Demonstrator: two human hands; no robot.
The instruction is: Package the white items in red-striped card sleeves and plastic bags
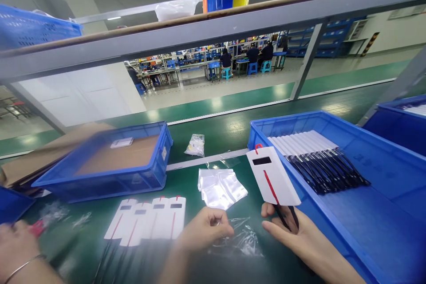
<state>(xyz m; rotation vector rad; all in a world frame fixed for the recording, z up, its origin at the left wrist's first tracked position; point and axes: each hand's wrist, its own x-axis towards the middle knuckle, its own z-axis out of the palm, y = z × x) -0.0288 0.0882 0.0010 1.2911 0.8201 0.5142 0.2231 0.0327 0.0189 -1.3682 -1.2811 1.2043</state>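
Observation:
My right hand [286, 230] is closed around the black cable of a white flat device [271, 177], which tilts upward above the fingers. That device has a dark window, a red stripe and a red loop at its top. Left of it, my left hand [206, 233] is closed in a pinch at the edge of a clear plastic bag [244, 239] lying on the green table. Just beyond this hand is a small stack of clear bags [221, 188]. Several similar white devices [146, 222] lie side by side at left, their black cables running toward me.
A blue bin [379, 226] at right holds rows of white devices with black cables. Another blue bin [109, 182], lined with cardboard, stands at left. A small bag of parts [195, 145] lies between them. Another person's hand [20, 248] reaches in at lower left.

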